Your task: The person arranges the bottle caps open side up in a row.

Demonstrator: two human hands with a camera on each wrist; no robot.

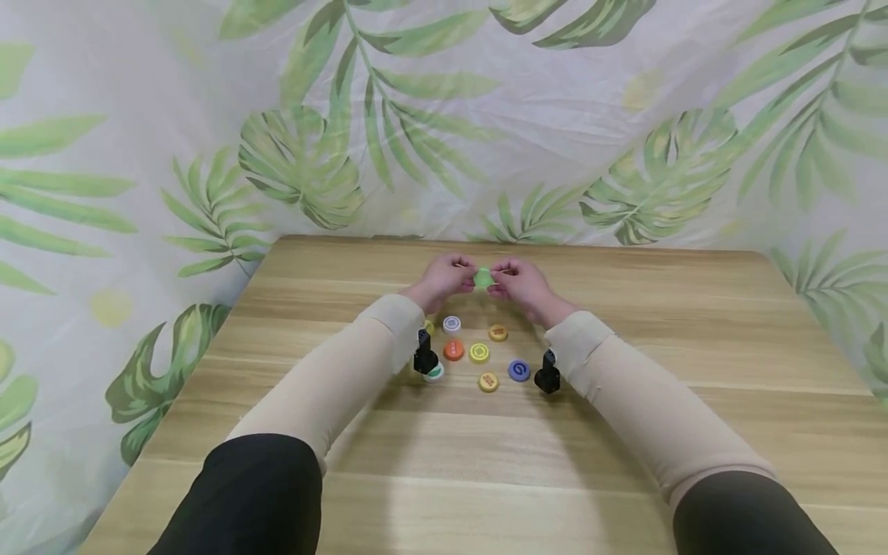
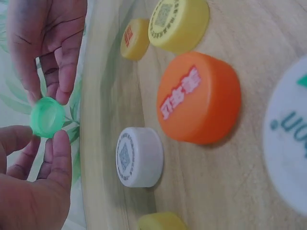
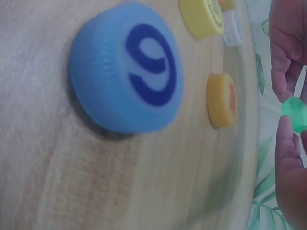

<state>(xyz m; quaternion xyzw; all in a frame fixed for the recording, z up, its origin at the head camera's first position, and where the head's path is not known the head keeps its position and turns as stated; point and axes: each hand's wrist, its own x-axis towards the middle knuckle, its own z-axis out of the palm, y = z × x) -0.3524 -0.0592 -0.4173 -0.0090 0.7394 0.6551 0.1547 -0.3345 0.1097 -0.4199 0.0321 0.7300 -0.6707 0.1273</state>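
Above the far part of the table, a green bottle cap (image 1: 483, 278) is pinched from both sides. My left hand (image 1: 447, 277) grips its left edge between thumb and fingertips, and my right hand (image 1: 520, 287) pinches the right edge. From the left wrist, the round green cap shows its hollow inside, with the right hand (image 2: 48, 43) at the top and the left hand (image 2: 33, 191) at the bottom. Nearer me on the wood lie a white cap (image 1: 452, 324), an orange cap (image 1: 454, 350), a yellow cap (image 1: 479, 353) and a blue cap (image 1: 519, 371).
Two more orange-yellow caps (image 1: 489, 381) lie among them. A green-and-white cap (image 1: 434, 372) and another yellow cap (image 2: 163, 221) sit partly hidden by the left arm. Black wrist cameras (image 1: 547, 373) hang under both sleeves. Behind the table (image 1: 624, 308) hangs a leaf-patterned cloth (image 1: 555, 116).
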